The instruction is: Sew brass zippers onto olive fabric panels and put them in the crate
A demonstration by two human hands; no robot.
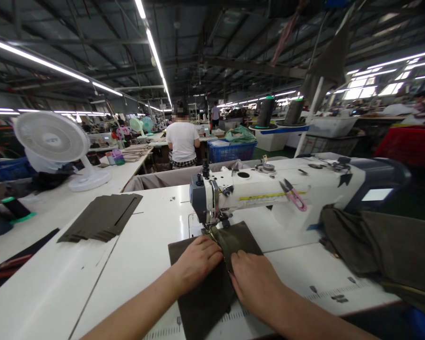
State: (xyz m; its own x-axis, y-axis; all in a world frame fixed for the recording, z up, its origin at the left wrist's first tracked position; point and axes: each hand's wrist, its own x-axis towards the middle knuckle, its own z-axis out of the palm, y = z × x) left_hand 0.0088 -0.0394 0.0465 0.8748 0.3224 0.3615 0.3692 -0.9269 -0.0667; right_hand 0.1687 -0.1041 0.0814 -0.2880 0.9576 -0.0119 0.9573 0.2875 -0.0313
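Through the head view I have both hands on a dark olive cloth, which lies on the white table with its far part at the sewing machine, right by the presser foot. My left hand rests palm down on the cloth just in front of the foot, its fingers bent and close together; I can't tell whether they pinch anything or only press. My right hand sits just beside it, nearer to me, its fingers curled over a raised olive strip that runs from the foot back towards that hand; their tips are hidden from me, so I cannot say if they grip it. A thin brass-coloured line shows along the strip between my two hands. Pink snips lie against the machine's arm, blades up and to the left. Over on my left I have a fanned stack of olive pieces, with a white fan standing behind it. On my right an olive bundle slumps beside the machine. Farther off, a person in a white top stands near a blue crate.
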